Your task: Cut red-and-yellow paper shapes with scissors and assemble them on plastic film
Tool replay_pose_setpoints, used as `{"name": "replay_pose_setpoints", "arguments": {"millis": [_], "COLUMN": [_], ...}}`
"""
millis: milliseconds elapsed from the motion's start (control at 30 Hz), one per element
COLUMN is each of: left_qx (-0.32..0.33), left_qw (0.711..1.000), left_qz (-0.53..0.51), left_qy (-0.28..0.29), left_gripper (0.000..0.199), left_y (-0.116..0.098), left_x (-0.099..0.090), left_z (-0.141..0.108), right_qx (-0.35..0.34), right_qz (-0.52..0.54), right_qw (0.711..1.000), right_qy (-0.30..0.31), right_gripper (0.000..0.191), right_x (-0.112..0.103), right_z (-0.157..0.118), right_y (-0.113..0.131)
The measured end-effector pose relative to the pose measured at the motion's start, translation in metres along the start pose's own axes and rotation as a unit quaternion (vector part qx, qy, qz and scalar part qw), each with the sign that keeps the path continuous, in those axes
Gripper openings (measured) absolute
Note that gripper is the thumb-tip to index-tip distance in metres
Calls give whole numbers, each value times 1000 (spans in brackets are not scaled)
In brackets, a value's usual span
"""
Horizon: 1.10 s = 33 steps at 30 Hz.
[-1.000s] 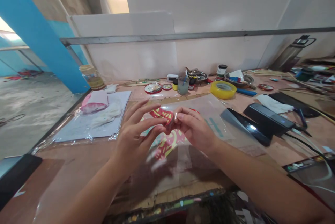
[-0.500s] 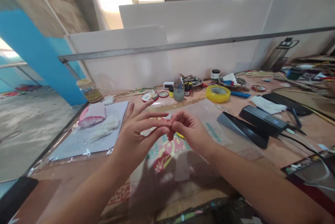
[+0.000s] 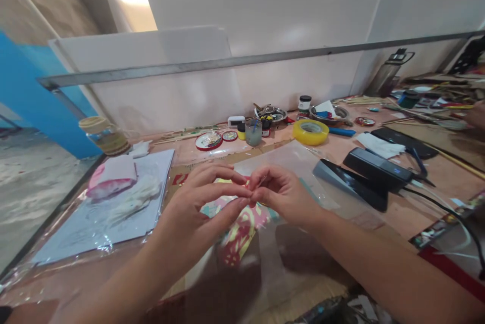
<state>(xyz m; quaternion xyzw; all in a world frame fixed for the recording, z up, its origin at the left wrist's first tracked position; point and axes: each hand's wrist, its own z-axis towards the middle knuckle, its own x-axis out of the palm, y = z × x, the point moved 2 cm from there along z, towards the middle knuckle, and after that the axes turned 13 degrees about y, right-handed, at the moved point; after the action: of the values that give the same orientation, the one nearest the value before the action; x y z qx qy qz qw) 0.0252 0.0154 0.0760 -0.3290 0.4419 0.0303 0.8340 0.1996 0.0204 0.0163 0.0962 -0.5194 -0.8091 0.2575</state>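
Note:
My left hand (image 3: 212, 202) and my right hand (image 3: 282, 193) meet at their fingertips above the work surface. The thumb and fingers of each are pinched together. Whatever lies between them is too small to make out. Below the hands is a picture (image 3: 239, 243) in red, yellow and teal, partly hidden by my fingers. It lies with a translucent sheet (image 3: 291, 154) on brown cardboard.
A roll of yellow tape (image 3: 310, 133), a cloudy cup (image 3: 253, 133) and paint lids (image 3: 208, 140) stand behind. Left are papers (image 3: 159, 182), a pink-and-white cloth (image 3: 112, 176) and a jar (image 3: 104, 134). Right lies a black power adapter (image 3: 377, 170). Another person's hand (image 3: 475, 116) shows far right.
The view has turned slightly right, so the table things sit further left. My left fingers, spread before, are now closer together. Both hands stay joined at the fingertips.

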Motion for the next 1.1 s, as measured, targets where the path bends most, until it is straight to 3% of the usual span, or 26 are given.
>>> {"name": "replay_pose_setpoints", "arguments": {"millis": [400, 733, 900, 1100], "left_qx": [10, 61, 36, -23], "left_qw": [996, 956, 974, 997], "left_qz": [89, 277, 215, 79], "left_qy": [0, -81, -64, 4], "left_gripper": [16, 16, 11, 17], "left_y": [0, -8, -2, -2], "left_x": [-3, 6, 5, -6], "left_z": [-7, -7, -6, -7], "right_qx": [9, -13, -8, 9], "right_qz": [-32, -106, -103, -66], "right_qw": [999, 994, 995, 998], "right_qy": [-6, -8, 8, 12], "right_gripper": [20, 17, 17, 22], "right_x": [2, 4, 5, 1], "right_z": [-2, -2, -4, -5], "right_y": [-3, -2, 0, -3]}}
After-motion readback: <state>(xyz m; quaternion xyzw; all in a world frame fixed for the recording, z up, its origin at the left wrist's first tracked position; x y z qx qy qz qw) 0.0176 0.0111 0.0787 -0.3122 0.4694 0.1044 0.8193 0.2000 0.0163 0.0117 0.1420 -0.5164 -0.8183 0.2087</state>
